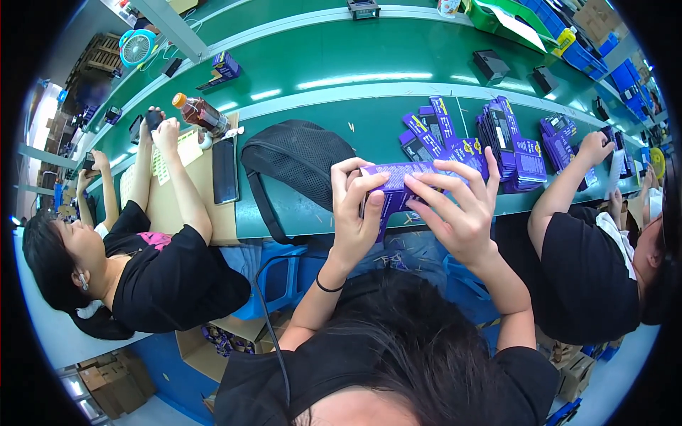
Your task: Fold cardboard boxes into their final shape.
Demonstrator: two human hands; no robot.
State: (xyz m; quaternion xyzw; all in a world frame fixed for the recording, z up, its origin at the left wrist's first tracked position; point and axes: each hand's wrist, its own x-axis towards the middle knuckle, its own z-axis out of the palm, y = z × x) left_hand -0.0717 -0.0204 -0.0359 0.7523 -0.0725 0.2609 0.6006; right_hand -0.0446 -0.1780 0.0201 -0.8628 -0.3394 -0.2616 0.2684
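Left hand: at the centre of the frame, the left hand [353,199] pinches the left end of the carton between thumb and bent fingers.
Right hand: just right of centre, the right hand [462,213] has thumb and fingertips on the carton's right part, its little finger spread upward.
Purple carton: the purple carton [399,182] is held up between both hands in mid-frame, hiding part of the table edge behind it.
Stool: a blue stool [288,273] is partly hidden below the table edge, left of centre.
Black bag: a mesh black bag [298,156] lies just left of the left hand, taking up much of the worktop there, its strap hanging over the edge.
Carton stacks: flat purple cartons [522,157] are heaped right of centre, partly behind the right hand.
Co-workers: one person [170,277] sits at left, another person [590,273] at right.
Phone and bottle: a dark phone [226,170] and a brown bottle [201,115] with an orange cap, upper left.
Far side: a green tray [501,30], upper right; a turquoise fan [137,47], upper left.
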